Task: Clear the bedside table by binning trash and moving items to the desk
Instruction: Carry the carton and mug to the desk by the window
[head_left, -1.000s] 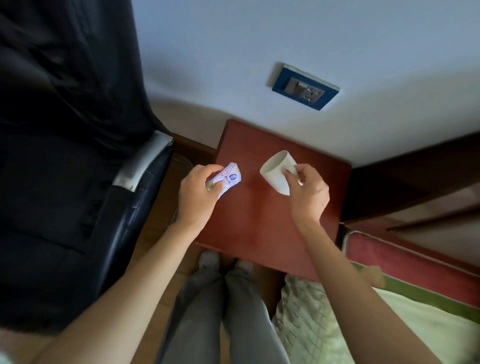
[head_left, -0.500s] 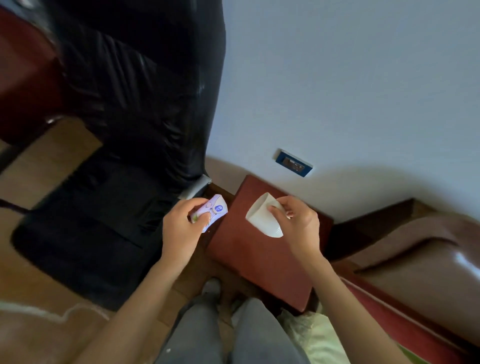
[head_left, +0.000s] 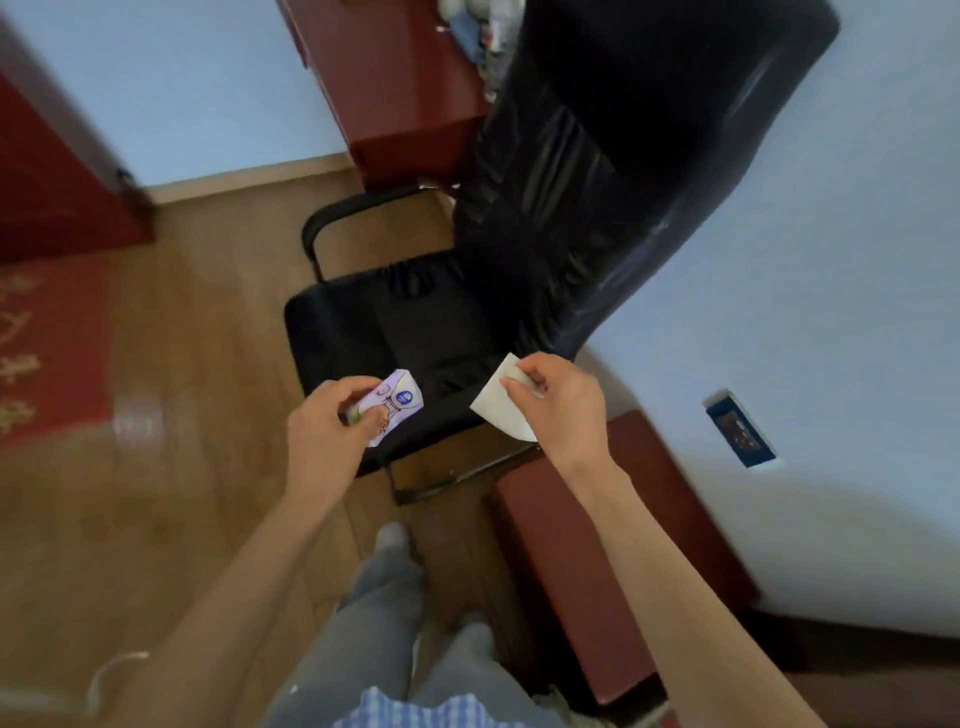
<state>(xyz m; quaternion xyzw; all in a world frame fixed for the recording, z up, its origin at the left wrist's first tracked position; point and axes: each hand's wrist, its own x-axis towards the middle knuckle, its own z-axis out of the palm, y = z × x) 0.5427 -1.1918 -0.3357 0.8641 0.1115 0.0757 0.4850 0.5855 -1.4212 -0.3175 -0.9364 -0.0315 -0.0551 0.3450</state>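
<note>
The person's left hand (head_left: 332, 423) is closed around one small lilac packet (head_left: 393, 405) printed with a cartoon figure and a blue round mark, thumb on its face and fingers behind it. The right hand (head_left: 558, 402) pinches the rim of one white paper cup (head_left: 498, 405), thumb and forefinger clamped on the edge; the cup is tilted on its side with its mouth turned up and away from the camera, so its inside cannot be seen. Both things hang in the air over the front edge of one black office chair (head_left: 519, 260), well apart from each other.

The bedside table (head_left: 587, 540), a reddish-brown block, stands below and to the right of the right forearm, against the pale blue wall; the part of its top that shows carries nothing. One blue wall socket (head_left: 740, 428) sits on the wall beside it. The desk (head_left: 395, 78), of the same reddish wood, is at the top behind the chair's back, with a blurred heap of things on it that cannot be counted. Two grey-trousered legs (head_left: 384, 613) stand on the wooden floor (head_left: 182, 493).
</note>
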